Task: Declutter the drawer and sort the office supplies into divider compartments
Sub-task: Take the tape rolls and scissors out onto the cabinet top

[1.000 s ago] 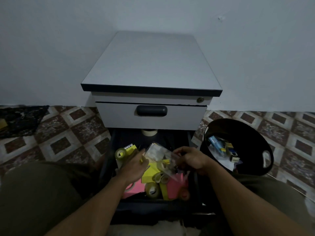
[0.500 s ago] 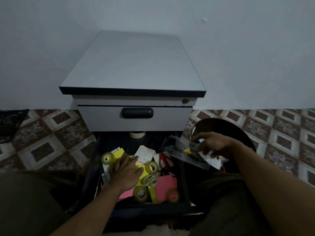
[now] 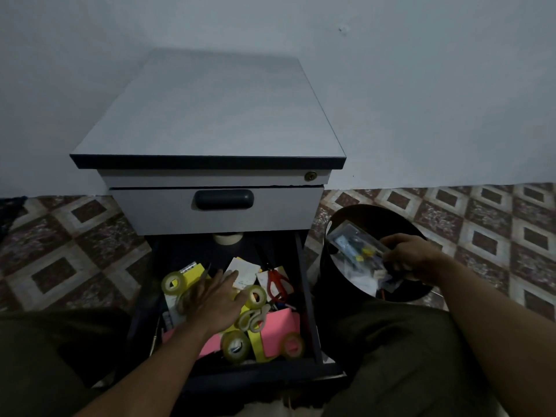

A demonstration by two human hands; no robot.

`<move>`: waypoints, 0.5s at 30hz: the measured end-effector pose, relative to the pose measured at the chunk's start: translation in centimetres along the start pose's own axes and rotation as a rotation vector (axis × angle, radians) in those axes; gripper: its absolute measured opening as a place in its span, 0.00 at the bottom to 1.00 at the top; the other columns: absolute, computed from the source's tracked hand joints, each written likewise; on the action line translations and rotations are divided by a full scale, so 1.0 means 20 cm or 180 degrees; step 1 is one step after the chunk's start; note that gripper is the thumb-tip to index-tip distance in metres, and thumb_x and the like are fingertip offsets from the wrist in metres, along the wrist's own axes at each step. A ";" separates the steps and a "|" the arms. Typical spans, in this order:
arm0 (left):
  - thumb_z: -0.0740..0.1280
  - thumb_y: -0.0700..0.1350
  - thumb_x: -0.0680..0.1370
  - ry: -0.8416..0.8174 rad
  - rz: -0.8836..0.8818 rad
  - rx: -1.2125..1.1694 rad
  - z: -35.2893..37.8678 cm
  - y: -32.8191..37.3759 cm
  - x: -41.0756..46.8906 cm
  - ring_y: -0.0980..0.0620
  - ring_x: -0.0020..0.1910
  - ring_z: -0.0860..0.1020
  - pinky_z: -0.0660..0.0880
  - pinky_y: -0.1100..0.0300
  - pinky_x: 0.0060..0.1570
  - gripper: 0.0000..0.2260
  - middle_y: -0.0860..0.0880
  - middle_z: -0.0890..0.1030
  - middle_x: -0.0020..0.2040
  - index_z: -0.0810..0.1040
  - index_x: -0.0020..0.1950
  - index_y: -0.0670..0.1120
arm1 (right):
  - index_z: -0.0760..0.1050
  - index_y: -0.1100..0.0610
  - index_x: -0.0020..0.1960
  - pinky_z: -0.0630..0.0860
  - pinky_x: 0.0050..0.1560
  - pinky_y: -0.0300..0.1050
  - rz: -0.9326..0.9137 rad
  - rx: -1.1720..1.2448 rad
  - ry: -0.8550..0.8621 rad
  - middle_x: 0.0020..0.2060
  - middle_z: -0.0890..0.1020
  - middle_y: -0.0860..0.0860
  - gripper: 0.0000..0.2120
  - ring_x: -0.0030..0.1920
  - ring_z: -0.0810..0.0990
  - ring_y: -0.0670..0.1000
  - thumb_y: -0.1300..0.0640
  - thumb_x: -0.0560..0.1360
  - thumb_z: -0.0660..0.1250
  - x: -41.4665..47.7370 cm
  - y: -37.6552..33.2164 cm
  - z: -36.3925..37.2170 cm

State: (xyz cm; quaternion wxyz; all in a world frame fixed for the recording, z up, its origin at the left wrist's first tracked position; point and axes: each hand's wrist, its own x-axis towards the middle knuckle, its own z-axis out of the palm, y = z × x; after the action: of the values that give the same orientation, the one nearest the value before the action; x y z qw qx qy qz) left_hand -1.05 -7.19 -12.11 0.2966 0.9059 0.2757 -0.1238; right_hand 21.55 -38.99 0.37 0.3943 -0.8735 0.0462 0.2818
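The lower drawer of a grey cabinet is pulled out toward me and full of clutter. Inside lie several clear tape rolls, pink paper, yellow sticky notes, white slips and red-handled scissors. My left hand rests flat on the clutter with its fingers straight. My right hand grips a clear plastic bag of small items over the black bin right of the drawer.
The upper drawer with a dark handle is closed. A roll of masking tape sits at the drawer's back. The bin holds packets and paper. Patterned floor tiles spread on both sides. My legs flank the drawer.
My right hand lifted the clear bag out of the drawer and carried it right, over the bin. My left hand flattened onto the clutter. The view shifted a little.
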 end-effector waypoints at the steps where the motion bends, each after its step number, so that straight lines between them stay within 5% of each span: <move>1: 0.54 0.66 0.80 -0.0019 -0.0019 -0.0010 0.00 0.00 0.00 0.48 0.80 0.38 0.46 0.44 0.77 0.29 0.54 0.47 0.82 0.53 0.80 0.61 | 0.76 0.60 0.61 0.77 0.36 0.49 0.0024 -0.0005 0.0114 0.45 0.78 0.60 0.16 0.39 0.77 0.56 0.72 0.76 0.64 0.01 0.01 0.00; 4: 0.54 0.67 0.80 -0.0054 -0.0055 -0.0073 0.00 -0.01 0.01 0.47 0.80 0.39 0.46 0.44 0.77 0.29 0.55 0.47 0.82 0.53 0.80 0.63 | 0.73 0.59 0.66 0.79 0.52 0.59 0.0078 -0.0101 0.0394 0.55 0.77 0.60 0.19 0.51 0.78 0.60 0.69 0.76 0.66 0.02 0.01 0.00; 7: 0.54 0.67 0.80 -0.0065 -0.0059 -0.0085 -0.01 0.00 0.00 0.48 0.80 0.39 0.46 0.44 0.77 0.29 0.55 0.46 0.82 0.52 0.80 0.63 | 0.68 0.61 0.73 0.72 0.62 0.54 -0.0037 -0.0522 0.0513 0.69 0.71 0.60 0.26 0.66 0.72 0.61 0.61 0.77 0.69 0.01 0.00 -0.01; 15: 0.55 0.62 0.82 -0.0027 -0.0023 -0.0087 -0.08 0.01 -0.03 0.44 0.80 0.43 0.47 0.47 0.78 0.28 0.52 0.46 0.82 0.53 0.80 0.60 | 0.71 0.57 0.71 0.73 0.47 0.49 -0.0357 -0.0643 0.0123 0.61 0.76 0.59 0.22 0.54 0.76 0.56 0.62 0.78 0.67 -0.04 -0.10 0.06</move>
State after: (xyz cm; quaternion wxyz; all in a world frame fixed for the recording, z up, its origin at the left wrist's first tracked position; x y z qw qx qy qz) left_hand -1.33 -6.66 -10.52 0.3097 0.9003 0.2793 -0.1249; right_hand 20.83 -36.89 1.50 0.3185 -0.9152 -0.0238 0.2456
